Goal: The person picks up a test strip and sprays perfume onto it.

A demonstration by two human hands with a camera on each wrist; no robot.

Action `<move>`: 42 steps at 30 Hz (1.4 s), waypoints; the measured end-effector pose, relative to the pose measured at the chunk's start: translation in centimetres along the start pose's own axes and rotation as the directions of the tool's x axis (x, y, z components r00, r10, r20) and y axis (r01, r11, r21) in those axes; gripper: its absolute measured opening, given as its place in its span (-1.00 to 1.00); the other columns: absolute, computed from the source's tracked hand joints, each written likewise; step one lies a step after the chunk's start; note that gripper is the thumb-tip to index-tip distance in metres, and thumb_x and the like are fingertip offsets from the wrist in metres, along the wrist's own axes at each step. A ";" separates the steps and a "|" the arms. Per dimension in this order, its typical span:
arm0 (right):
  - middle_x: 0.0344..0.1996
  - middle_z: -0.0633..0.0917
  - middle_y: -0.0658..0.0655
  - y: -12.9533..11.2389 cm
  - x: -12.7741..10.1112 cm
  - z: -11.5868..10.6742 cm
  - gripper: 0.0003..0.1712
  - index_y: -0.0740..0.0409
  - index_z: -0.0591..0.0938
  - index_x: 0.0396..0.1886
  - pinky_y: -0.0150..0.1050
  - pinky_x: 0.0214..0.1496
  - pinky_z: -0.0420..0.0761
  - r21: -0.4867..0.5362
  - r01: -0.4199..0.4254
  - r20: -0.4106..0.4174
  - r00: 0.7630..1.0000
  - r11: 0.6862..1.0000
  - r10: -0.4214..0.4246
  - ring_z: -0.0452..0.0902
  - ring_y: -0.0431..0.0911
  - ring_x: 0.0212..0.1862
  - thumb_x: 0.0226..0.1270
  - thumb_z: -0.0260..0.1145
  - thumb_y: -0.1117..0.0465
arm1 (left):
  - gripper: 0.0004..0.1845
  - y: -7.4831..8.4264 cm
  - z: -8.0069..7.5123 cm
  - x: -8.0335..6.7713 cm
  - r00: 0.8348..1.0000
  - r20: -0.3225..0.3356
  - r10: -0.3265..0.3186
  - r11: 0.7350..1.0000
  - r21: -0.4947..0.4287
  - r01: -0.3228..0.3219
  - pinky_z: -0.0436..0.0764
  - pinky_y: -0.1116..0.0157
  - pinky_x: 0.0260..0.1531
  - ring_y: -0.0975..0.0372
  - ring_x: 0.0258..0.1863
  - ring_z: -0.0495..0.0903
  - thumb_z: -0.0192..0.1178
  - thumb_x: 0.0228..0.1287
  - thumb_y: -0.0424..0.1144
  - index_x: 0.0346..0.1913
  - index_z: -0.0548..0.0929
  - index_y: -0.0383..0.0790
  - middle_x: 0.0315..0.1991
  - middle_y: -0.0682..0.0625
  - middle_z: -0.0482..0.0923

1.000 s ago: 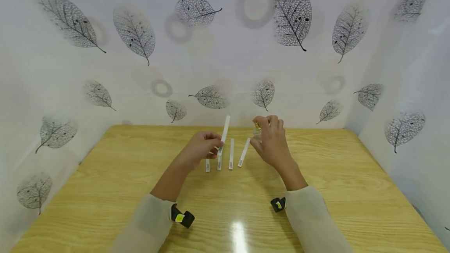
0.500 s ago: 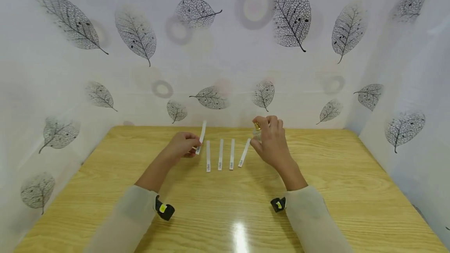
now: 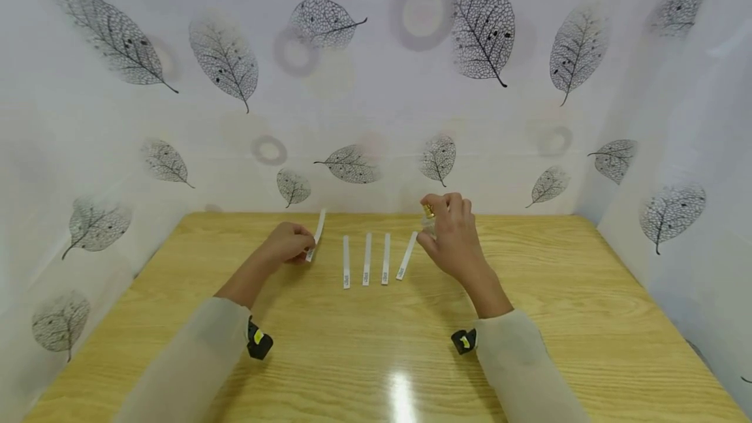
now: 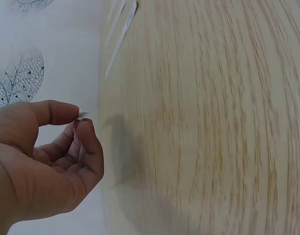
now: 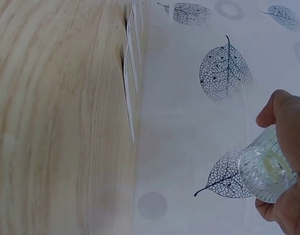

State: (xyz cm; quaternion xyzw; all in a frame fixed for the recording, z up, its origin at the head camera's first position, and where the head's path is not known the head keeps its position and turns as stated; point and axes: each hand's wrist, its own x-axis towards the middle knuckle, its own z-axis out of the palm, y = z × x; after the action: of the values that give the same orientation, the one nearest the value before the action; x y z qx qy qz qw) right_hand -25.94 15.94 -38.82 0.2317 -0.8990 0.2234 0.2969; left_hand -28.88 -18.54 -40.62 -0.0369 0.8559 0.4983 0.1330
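Observation:
Between thumb and finger, my left hand (image 3: 286, 243) pinches a white perfume test strip (image 3: 319, 228) by its printed lower end, tilted up above the table. The left wrist view shows that strip (image 4: 83, 115) almost end-on. My right hand (image 3: 455, 237) grips a small glass perfume bottle (image 5: 268, 169) with ribbed sides; its gold sprayer top (image 3: 428, 211) shows under the index finger. Several more test strips (image 3: 367, 260) lie in a row between the hands, printed ends toward me. The rightmost strip (image 3: 407, 256) slants, its far end close to the right thumb.
All of this is on a wooden table (image 3: 352, 344) with a pale grain. A white curtain with a leaf print (image 3: 376, 83) stands behind the far edge and along both sides. Each wrist wears a small black camera.
My left hand has carried its strip left, away from above the row, and lowered it a little. The strips underneath now show whole. My right hand and the bottle have stayed in place.

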 end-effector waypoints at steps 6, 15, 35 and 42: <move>-0.08 0.35 0.28 0.0 0.0 -0.1 -0.37 0.03 0.36 0.24 -0.04 -0.29 0.28 0.002 0.000 0.004 1.000 1.000 0.000 0.23 0.15 -0.19 0.17 0.35 0.32 | -0.81 -1.1 -0.7 0.8 1.000 0.013 -0.013 0.999 0.033 0.012 0.71 0.30 -0.40 0.21 -0.44 0.59 0.17 0.34 -0.36 -0.11 0.62 -0.44 -0.27 -0.12 0.55; -0.13 0.34 0.24 -0.1 0.0 -0.1 -0.38 0.03 0.36 0.22 -0.05 -0.30 0.23 0.008 0.003 0.008 1.000 1.000 -0.003 0.20 0.13 -0.21 0.15 0.34 0.32 | -0.78 -1.7 -1.6 0.9 0.997 0.062 -0.033 0.999 0.043 0.031 0.59 0.39 -0.56 0.28 -0.59 0.52 0.18 0.31 -0.43 -0.10 0.64 -0.56 -0.51 -0.04 0.54; -0.10 0.35 0.26 0.1 0.0 -0.6 -0.34 0.06 0.36 0.23 -0.05 -0.30 0.25 0.012 -0.009 0.015 1.000 1.000 0.008 0.21 0.15 -0.19 0.15 0.41 0.32 | -0.86 -1.7 -1.8 1.2 0.997 0.060 -0.040 0.995 0.098 0.034 0.60 0.38 -0.58 0.29 -0.63 0.57 0.29 0.24 -0.44 -0.24 0.73 -0.53 -0.51 -0.09 0.67; -0.10 0.35 0.25 0.3 0.1 -0.5 -0.33 0.03 0.36 0.23 -0.05 -0.29 0.27 0.012 -0.010 0.020 1.000 1.000 0.010 0.22 0.15 -0.18 0.13 0.41 0.33 | -0.82 -1.7 -2.0 1.5 0.998 0.051 -0.040 0.992 0.125 0.034 0.66 0.37 -0.55 0.28 -0.64 0.61 0.36 0.21 -0.44 -0.20 0.75 -0.54 -0.53 -0.10 0.69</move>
State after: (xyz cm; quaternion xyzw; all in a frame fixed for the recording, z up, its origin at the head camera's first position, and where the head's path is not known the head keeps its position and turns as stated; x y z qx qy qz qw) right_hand -25.89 16.42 -38.48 0.2313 -0.9016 0.2279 0.2856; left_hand -30.32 -21.02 -41.56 -0.0310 0.8806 0.4423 0.1671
